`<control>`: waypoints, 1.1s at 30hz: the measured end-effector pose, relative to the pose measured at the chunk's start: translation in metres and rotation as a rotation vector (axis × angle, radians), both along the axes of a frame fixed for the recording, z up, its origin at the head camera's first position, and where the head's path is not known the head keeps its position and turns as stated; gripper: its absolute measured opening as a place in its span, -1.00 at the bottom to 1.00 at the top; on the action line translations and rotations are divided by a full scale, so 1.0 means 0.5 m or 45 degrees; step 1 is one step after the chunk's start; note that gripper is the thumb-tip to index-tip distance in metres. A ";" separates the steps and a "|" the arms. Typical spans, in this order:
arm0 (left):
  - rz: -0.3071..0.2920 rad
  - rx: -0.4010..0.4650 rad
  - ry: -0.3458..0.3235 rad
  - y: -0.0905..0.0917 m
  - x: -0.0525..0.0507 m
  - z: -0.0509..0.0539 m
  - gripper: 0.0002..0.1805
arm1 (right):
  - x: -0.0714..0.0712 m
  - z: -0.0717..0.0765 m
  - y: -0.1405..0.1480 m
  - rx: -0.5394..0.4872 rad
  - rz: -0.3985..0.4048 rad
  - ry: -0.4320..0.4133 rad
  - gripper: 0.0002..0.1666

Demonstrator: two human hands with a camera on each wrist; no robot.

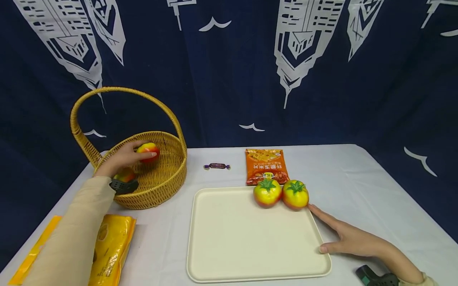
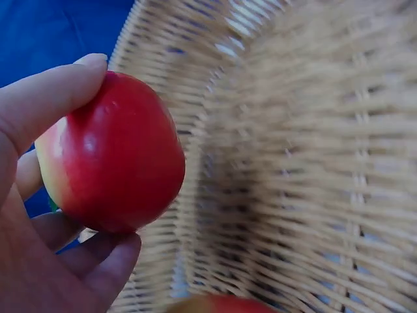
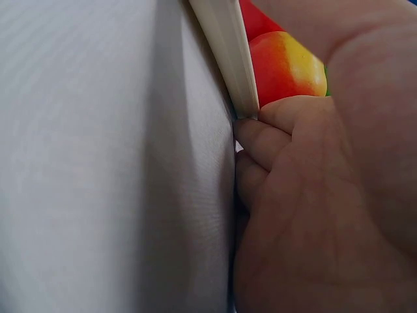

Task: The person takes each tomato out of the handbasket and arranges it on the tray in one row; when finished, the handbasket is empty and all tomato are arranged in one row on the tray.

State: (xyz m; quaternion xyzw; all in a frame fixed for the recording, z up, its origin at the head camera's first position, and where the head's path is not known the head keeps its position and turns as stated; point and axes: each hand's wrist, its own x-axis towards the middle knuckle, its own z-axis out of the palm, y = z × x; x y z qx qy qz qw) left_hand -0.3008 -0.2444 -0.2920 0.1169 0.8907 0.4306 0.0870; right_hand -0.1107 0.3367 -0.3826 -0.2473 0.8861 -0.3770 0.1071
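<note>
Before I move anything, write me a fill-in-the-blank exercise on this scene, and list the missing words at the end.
The left hand grips exactly ____ red-and-yellow fruit.
Of the two short sides of the cream tray, the right hand touches the ____ one.
At that tray's far-right corner sit exactly ____ green-leafed fruits.
The wrapped candy lies to the ____ of the orange snack packet.

Missing words: one; right; two; left.
</note>
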 end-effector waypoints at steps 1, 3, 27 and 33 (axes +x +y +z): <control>0.003 0.000 0.012 0.002 0.004 0.006 -0.25 | 0.001 0.000 0.000 0.002 -0.005 -0.005 0.08; 0.022 0.016 0.010 0.006 0.013 0.020 -0.21 | 0.001 0.000 -0.001 0.015 -0.018 -0.019 0.09; 0.105 0.250 0.053 0.063 0.158 0.106 -0.25 | 0.002 0.002 0.005 0.005 0.000 -0.014 0.08; -0.011 0.329 0.051 0.125 0.179 0.111 -0.29 | 0.000 -0.002 0.004 -0.007 0.006 -0.030 0.09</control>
